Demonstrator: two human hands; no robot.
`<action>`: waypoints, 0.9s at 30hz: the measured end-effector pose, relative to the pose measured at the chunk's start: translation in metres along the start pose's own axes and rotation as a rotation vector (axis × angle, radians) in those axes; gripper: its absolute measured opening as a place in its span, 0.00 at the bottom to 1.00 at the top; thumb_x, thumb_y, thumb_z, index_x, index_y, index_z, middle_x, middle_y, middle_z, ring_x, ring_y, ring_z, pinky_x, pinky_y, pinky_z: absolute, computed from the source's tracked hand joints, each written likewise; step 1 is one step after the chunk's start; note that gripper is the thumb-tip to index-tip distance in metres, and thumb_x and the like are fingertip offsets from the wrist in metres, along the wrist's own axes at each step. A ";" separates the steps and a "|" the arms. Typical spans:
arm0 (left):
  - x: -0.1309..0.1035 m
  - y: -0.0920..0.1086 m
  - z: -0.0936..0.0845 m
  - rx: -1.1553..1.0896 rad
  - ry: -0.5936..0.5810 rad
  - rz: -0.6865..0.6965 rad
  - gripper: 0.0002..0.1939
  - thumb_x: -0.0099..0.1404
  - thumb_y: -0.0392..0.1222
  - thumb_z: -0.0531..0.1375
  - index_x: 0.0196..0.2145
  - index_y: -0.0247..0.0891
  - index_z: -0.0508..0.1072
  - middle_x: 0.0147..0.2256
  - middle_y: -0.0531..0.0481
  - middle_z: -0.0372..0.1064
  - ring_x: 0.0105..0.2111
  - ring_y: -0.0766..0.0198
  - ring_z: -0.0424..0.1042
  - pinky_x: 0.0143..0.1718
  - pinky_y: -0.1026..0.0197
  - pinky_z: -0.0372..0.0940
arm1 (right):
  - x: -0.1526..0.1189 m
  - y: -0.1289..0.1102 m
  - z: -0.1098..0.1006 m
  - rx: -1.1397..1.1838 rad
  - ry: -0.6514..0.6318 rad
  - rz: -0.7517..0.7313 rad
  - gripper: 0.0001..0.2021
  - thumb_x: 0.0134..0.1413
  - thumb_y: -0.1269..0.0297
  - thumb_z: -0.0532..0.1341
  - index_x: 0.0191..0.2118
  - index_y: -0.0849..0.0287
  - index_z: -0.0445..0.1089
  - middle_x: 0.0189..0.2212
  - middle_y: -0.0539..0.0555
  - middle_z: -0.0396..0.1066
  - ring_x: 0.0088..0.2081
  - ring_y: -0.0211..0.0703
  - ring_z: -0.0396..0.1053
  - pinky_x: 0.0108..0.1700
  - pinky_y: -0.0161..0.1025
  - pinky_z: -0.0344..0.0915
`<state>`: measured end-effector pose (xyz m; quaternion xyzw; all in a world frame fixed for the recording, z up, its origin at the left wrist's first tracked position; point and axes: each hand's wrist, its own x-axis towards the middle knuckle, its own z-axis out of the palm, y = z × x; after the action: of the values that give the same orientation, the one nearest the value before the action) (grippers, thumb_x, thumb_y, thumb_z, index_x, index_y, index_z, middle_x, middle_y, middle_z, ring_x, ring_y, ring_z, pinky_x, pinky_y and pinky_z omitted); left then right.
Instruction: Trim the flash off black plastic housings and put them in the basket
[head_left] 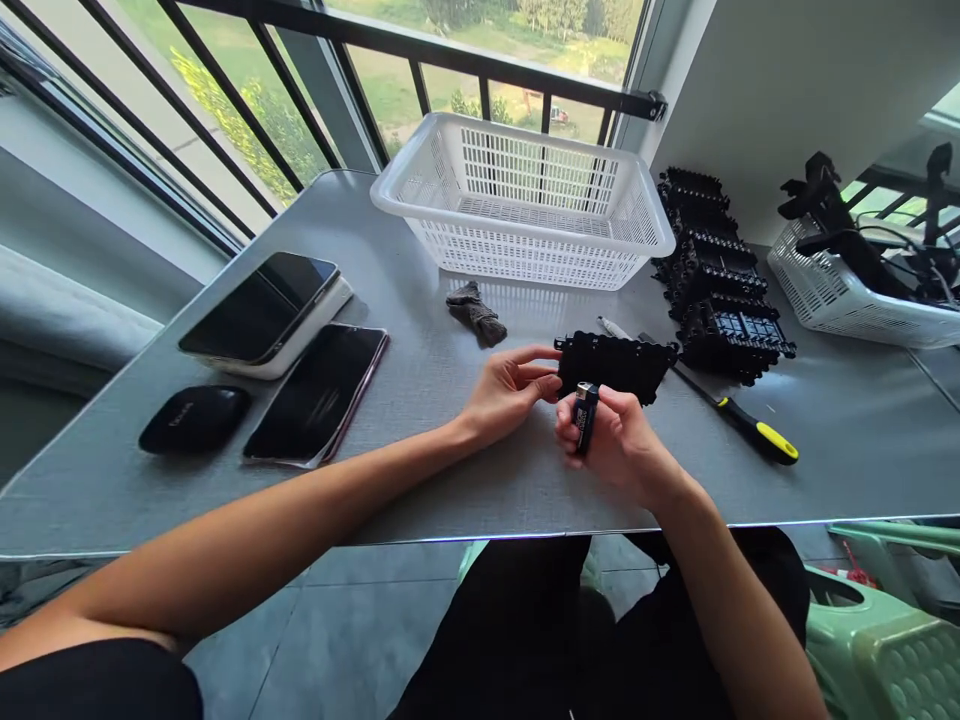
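Note:
A black toothed plastic part (619,365) is held at its left end between the thumb and fingers of my left hand (514,395). My right hand (619,440) is closed round a small dark lighter (584,415) with a metal top, held upright just in front of the part. Behind the part lies a pen-like tool (613,328), partly hidden. A black and yellow handled tool (757,430) rests to the right of my right hand. A crumpled grey cloth (477,313) lies beyond my left hand.
A white plastic basket (540,245) stands at the back by the barred window. Stacked black parts (720,280) and a second basket (847,290) with black items are at the right. Phones (319,395), a white box (300,345) and a black case (195,418) lie at the left.

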<state>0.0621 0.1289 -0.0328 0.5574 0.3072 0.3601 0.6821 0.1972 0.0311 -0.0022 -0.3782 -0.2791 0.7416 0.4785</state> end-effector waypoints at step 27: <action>-0.005 -0.011 0.000 0.108 -0.136 0.164 0.19 0.60 0.46 0.64 0.46 0.34 0.73 0.34 0.45 0.80 0.31 0.60 0.78 0.37 0.62 0.71 | 0.006 -0.005 0.004 0.199 -0.005 0.097 0.14 0.47 0.54 0.51 0.22 0.58 0.58 0.22 0.49 0.51 0.25 0.38 0.48 0.24 0.33 0.46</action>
<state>0.0611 0.1238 -0.0440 0.6399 0.2325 0.3591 0.6384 0.1950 0.0384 0.0018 -0.3398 -0.1867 0.7889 0.4767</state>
